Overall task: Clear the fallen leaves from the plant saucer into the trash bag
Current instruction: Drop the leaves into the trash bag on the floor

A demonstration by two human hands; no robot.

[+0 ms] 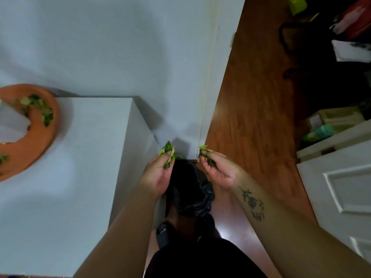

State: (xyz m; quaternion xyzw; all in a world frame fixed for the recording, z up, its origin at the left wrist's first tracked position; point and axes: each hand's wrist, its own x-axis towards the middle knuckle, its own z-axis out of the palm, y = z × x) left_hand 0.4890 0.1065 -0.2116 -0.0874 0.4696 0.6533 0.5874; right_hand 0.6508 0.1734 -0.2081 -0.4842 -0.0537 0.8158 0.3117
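Observation:
A terracotta plant saucer (pixel 38 137) sits at the left on a white cabinet top, with green fallen leaves (pixel 43 109) scattered in it around a white pot (pixel 12 125). A black trash bag (pixel 188 189) stands on the floor beside the cabinet. My left hand (pixel 158 173) is closed on a bunch of green leaves (pixel 169 153) just above the bag's left side. My right hand (pixel 218 169) pinches another small bunch of leaves (pixel 206 157) over the bag's right side. Both hands hover about a palm's width apart.
The white cabinet (pixel 86 157) stands against a pale wall (pixel 120 47). Wooden floor (pixel 251 97) runs to the right, with a white panelled door (pixel 345 187), boxes and dark clutter at the far right. My dark-clothed legs and a shoe (pixel 162 235) are below the bag.

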